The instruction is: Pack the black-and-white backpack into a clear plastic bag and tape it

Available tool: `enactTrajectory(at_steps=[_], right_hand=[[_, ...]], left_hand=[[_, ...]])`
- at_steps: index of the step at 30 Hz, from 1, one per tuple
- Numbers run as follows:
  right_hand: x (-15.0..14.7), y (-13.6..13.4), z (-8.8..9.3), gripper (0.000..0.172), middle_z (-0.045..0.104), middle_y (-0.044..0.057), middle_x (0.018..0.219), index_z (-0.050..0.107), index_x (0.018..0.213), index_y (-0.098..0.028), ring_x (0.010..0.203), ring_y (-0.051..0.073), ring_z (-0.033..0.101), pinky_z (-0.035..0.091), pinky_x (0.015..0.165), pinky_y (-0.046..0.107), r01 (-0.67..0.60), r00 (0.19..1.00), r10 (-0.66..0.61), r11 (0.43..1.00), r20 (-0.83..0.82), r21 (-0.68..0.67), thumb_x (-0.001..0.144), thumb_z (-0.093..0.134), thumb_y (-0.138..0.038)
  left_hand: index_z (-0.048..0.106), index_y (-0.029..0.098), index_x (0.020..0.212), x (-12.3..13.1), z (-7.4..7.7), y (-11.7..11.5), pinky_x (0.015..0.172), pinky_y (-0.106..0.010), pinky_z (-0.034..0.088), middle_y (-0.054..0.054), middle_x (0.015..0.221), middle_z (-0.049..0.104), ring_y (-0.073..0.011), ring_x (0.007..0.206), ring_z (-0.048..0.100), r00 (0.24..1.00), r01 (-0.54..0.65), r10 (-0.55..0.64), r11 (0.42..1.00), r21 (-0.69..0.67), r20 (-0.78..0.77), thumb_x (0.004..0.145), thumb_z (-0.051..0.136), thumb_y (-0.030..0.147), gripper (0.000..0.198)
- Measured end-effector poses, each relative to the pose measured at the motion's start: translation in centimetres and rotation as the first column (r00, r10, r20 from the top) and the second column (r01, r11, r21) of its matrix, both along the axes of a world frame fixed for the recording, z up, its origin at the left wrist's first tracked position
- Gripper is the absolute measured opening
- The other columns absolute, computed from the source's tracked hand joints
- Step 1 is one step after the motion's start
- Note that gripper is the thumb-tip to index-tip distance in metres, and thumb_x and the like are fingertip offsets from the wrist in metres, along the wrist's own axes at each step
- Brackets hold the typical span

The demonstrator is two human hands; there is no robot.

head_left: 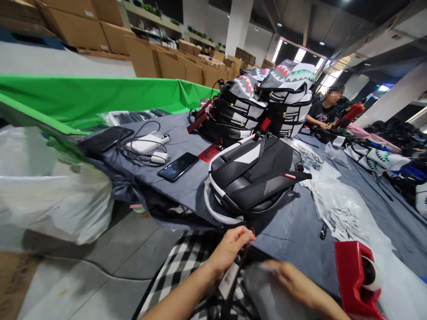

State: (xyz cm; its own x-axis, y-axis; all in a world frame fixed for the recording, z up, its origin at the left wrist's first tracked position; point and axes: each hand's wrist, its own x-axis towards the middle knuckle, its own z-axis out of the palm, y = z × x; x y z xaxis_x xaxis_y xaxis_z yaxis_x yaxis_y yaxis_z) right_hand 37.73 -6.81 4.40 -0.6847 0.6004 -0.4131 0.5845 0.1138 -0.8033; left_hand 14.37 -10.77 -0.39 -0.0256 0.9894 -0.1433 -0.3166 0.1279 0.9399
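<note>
One head-worn camera looks forward and down, close above the left hand [230,249] and right hand [288,278], facing across the grey cloth-covered table [293,231] beyond the fingers [245,235].

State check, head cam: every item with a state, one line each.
left hand, pinched shut on red string
right hand, blurred, grip unclear
black backpack, lying flat on table
phone, face up, screen dark
tape dispenser, upright, roll loaded
patterned backpacks, standing upright
</note>
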Motion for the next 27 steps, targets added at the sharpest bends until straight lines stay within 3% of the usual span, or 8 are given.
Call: enactTrajectory(at_steps=[5,10,12,14,16,21,24,27], right_hand=[[-5.2,4.8,-1.4,0.057,0.056,-0.001,0.064,0.069,0.082,-0.017,0.063,0.015,0.049,0.044,0.065,0.028,0.268,0.943,-0.29,0.952,-0.161,-0.146,0.077,0.062,-0.073],[-7.7,5.2,-0.5,0.057,0.055,-0.002,0.065,0.063,0.076,-0.014,0.06,0.012,0.044,0.037,0.06,0.025,0.252,0.92,-0.299,0.947,-0.253,-0.201,0.074,0.067,-0.072],[-8.4,4.7,-0.4,0.051,0.056,-0.002,0.065,0.062,0.076,-0.015,0.061,0.012,0.046,0.039,0.061,0.025,0.279,0.921,-0.297,0.954,-0.253,-0.106,0.07,0.075,-0.064],[-9.0,4.5,-0.6,0.044,0.056,-0.003,0.064,0.061,0.074,-0.016,0.06,0.013,0.047,0.04,0.058,0.026,0.378,0.901,-0.356,0.924,-0.246,0.047,0.062,0.08,-0.053],[-9.6,4.4,-0.9,0.036,0.056,-0.003,0.061,0.06,0.07,-0.017,0.059,0.013,0.047,0.039,0.056,0.026,0.457,0.878,-0.412,0.874,-0.246,0.166,0.059,0.078,-0.045],[-10.2,4.4,-0.8,0.027,0.061,-0.001,0.064,0.063,0.074,-0.016,0.059,0.014,0.05,0.042,0.057,0.026,0.473,0.862,-0.427,0.87,-0.273,0.135,0.059,0.068,-0.038],[-10.3,4.4,-0.4,0.026,0.059,-0.001,0.062,0.063,0.073,-0.016,0.058,0.014,0.049,0.041,0.056,0.026,0.453,0.871,-0.409,0.883,-0.271,0.125,0.059,0.066,-0.037],[-10.2,4.5,-0.1,0.021,0.057,-0.002,0.059,0.06,0.068,-0.017,0.056,0.013,0.047,0.04,0.054,0.025,0.438,0.881,-0.392,0.888,-0.265,0.142,0.059,0.065,-0.035]], left_hand=[[0.059,0.02,0.078,2.5,-1.1,-1.6,0.066,-0.026,0.042,0.001,0.07,0.063,-0.0137,0.065,0.057,0.84,-0.14,0.227,0.968,0.207,-0.492,0.096,0.052,0.045,0.032],[0.063,0.018,0.094,3.4,-2.9,-1.5,0.073,-0.033,0.051,-0.005,0.087,0.067,-0.0203,0.077,0.065,0.234,0.095,0.408,0.894,0.438,-0.882,0.096,0.052,0.018,0.011],[0.064,0.015,0.101,4.1,-2.9,-1.4,0.076,-0.037,0.054,-0.009,0.09,0.068,-0.0237,0.082,0.067,0.123,0.172,0.401,0.892,0.417,-0.908,0.09,0.06,0.017,0.012],[0.064,0.013,0.104,4.7,-2.7,-1.7,0.081,-0.042,0.055,-0.012,0.094,0.068,-0.0272,0.089,0.068,0.15,0.211,0.389,0.885,0.414,-0.909,0.086,0.066,0.02,0.02],[0.064,0.015,0.105,4.8,-2.8,-2.4,0.082,-0.041,0.056,-0.011,0.096,0.068,-0.026,0.089,0.068,0.327,0.142,0.381,0.885,0.443,-0.865,0.088,0.065,0.024,0.02],[0.061,0.019,0.103,3.5,-3.7,-2.6,0.081,-0.036,0.058,-0.008,0.102,0.068,-0.0209,0.089,0.069,0.832,-0.434,0.459,0.888,0.151,-0.311,0.09,0.06,0.046,0.029],[0.059,0.017,0.11,3.4,-3.3,-1.4,0.099,-0.042,0.052,-0.013,0.115,0.07,-0.0246,0.107,0.068,0.893,-0.436,0.436,0.9,-0.024,0.115,0.079,0.071,0.052,0.049],[0.059,0.017,0.108,3.6,-2.3,-0.5,0.103,-0.041,0.049,-0.012,0.114,0.072,-0.0248,0.109,0.068,0.795,-0.456,0.469,0.88,-0.13,0.386,0.066,0.085,0.049,0.059]])
